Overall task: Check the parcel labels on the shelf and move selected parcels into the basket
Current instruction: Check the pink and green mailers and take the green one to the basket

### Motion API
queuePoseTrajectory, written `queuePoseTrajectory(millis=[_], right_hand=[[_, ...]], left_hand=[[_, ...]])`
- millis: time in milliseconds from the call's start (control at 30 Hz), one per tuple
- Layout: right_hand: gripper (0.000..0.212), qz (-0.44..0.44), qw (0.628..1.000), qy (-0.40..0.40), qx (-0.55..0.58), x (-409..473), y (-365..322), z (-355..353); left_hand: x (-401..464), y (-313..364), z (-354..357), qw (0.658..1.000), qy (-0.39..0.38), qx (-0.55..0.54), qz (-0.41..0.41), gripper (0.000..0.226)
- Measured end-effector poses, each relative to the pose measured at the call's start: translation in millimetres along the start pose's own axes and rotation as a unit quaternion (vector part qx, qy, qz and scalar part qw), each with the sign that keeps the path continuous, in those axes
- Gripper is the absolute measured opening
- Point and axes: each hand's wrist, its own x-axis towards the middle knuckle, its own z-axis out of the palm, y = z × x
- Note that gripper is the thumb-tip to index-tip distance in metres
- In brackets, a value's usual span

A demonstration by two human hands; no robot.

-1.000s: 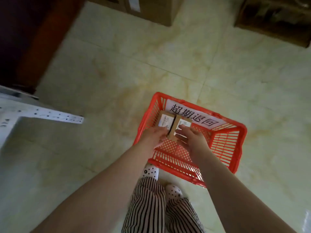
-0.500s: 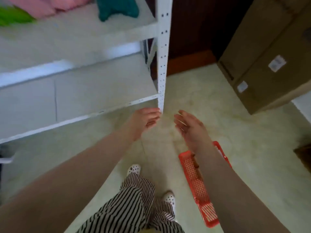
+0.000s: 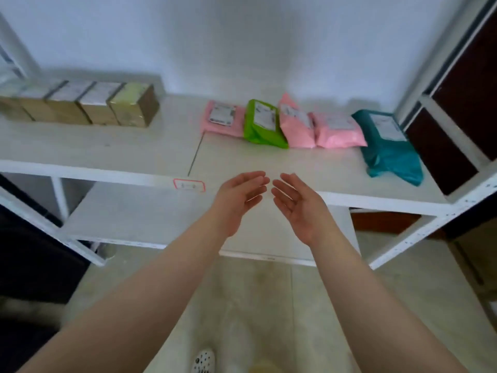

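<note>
A: White wall, white shelf (image 3: 150,154) in front now. 1 s back the view was straight down at the red basket on the floor, both hands setting two small boxes in it. Basket's out of frame at this point.

B: So that drop looks done. Hands?

A: Both empty. Left hand (image 3: 238,196) and right hand (image 3: 297,203) are up at the shelf's front edge, palms turned toward each other, fingers spread loose, close but not touching, nothing between them.

B: What's left up there?

A: Row of brown boxes (image 3: 80,106) at the back left, packed side by side. On the right, soft bags: pink bag (image 3: 222,118), green bag (image 3: 263,122), two more pink bags (image 3: 317,127), teal bag (image 3: 390,144) at the far end. All w/ white labels, text too blurred to read.

B: Meaning?

A: My guess: back to the label-check step, next pick not chosen yet. Hands sit nearest the green and pink bags but well short of them. Red-bordered tag (image 3: 189,185) on the shelf lip, can't read it either.
</note>
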Motion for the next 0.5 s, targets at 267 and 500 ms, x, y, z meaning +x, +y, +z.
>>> queuePoseTrajectory(millis=[267, 500], right_hand=[[0.021, 0.014, 0.999, 0.044, -0.005, 91, 4, 168], [0.035, 0.048, 0.99, 0.129, -0.003, 155, 13, 199]], left_hand=[[70, 113, -117, 0.994, 0.101, -0.013, 0.039, 0.015], [137, 120, -143, 0.986, 0.164, -0.002, -0.015, 0.03]])
